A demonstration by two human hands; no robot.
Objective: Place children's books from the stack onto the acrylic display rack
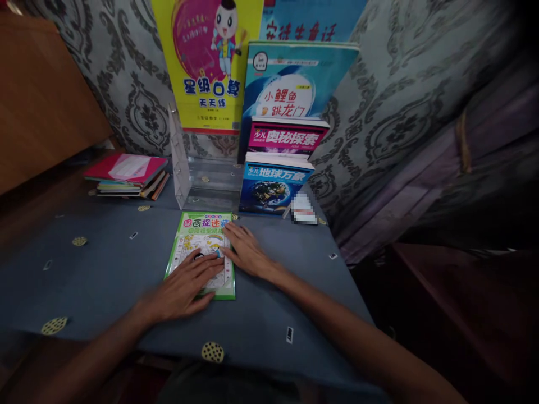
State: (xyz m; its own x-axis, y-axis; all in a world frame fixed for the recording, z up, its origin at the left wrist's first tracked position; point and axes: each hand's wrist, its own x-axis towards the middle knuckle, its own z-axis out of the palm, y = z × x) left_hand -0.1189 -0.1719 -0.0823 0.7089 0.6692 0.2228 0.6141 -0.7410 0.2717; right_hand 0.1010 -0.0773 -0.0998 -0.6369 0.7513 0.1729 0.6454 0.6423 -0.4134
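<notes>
A green-edged picture book (221,286) lies flat on the table in front of me, its colourful title toward the far side. My left hand (185,283) rests flat across its lower left part, fingers stretched over the cover. At the book's right edge, my right hand (246,249) lies with its fingers extended onto the upper right of the cover. Neither hand is wrapped around anything. Just beyond the book stands a clear stepped book rack (181,168). Upright in its right side are a blue book with a globe (272,193), a magenta book (286,137) and a teal book (295,73).
A yellow book (206,106) stands at the back left of the rack, a light blue book (314,19) behind the others. Stacked books with a pink top (126,168) lie at left. Patterned curtain (143,106) hangs behind the blue-grey tablecloth (113,269).
</notes>
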